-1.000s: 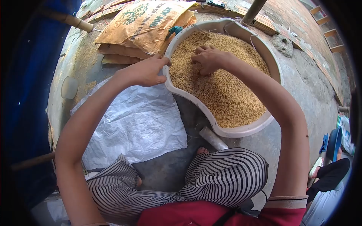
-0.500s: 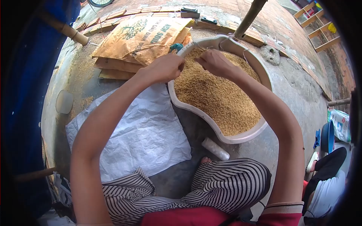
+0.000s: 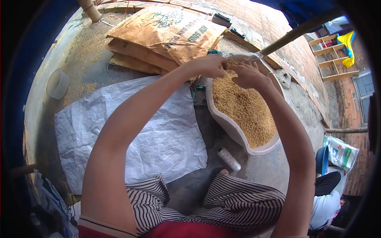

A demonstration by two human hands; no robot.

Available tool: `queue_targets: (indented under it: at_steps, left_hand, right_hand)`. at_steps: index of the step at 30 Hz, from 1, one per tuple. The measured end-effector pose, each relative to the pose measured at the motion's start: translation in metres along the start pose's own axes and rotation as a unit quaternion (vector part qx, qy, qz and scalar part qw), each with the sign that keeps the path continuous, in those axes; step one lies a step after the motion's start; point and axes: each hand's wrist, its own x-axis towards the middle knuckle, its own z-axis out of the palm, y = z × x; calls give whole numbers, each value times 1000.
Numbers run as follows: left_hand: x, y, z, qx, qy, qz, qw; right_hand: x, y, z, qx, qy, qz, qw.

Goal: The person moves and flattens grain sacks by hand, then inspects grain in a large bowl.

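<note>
A pale, curved tub [image 3: 260,151] holds a heap of golden grain [image 3: 252,115]. Over its far left rim, my left hand [image 3: 213,66] has its fingers curled in; whatever they may pinch is too small to make out. Close beside it, above the far end of the grain, my right hand [image 3: 249,75] has its fingers spread and holds nothing I can see. A bit of teal material [image 3: 214,52] shows just behind my left hand. A flattened white woven sack [image 3: 166,139] lies on the floor left of the tub, under my left forearm.
Stacked brown paper sacks [image 3: 158,37] lie beyond the white sack. A clear plastic roll [image 3: 229,159] lies near my foot. A round container [image 3: 58,84] stands at left. A pole [image 3: 293,39] slants behind the tub. Another person [image 3: 326,208] is at right, near a blue basin [image 3: 322,160].
The view has turned, so the tub and sacks sit differently in it. My hands have come closer together. My right hand's fingers, bent before, are now spread.
</note>
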Motion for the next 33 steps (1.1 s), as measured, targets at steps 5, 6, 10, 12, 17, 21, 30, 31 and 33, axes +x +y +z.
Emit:
queue_targets:
  at_steps: [5,6,10,12,17,21,30,31,33]
  left_hand:
    - [37,-8,17,23,-85,-45,995]
    - [36,-9,17,23,-74,-65,995]
    - [19,-28,2,9,-5,-79,997]
    - [11,-39,-6,-13,15,-87,996]
    - [6,-40,-10,-46,59,-120,990]
    - [15,-20,5,-37,25,-86,995]
    - [9,19,75,64,-108,-5,992]
    - [10,25,84,70,-110,-13,991]
    - [18,45,103,229,-252,-116,933]
  right_hand:
    - [11,-11,-13,14,-63,-5,998]
    - [14,-8,-13,32,-70,3,997]
    - [37,4,15,61,-30,-9,998]
    - [33,-5,10,112,-142,-56,982]
    - [10,-41,73,15,-77,-47,996]
    - [-3,-30,101,66,71,-46,994]
    - [-5,53,118,112,168,-56,978]
    - [-2,61,118,120,172,-48,977]
    - [7,83,127,132,181,-38,974]
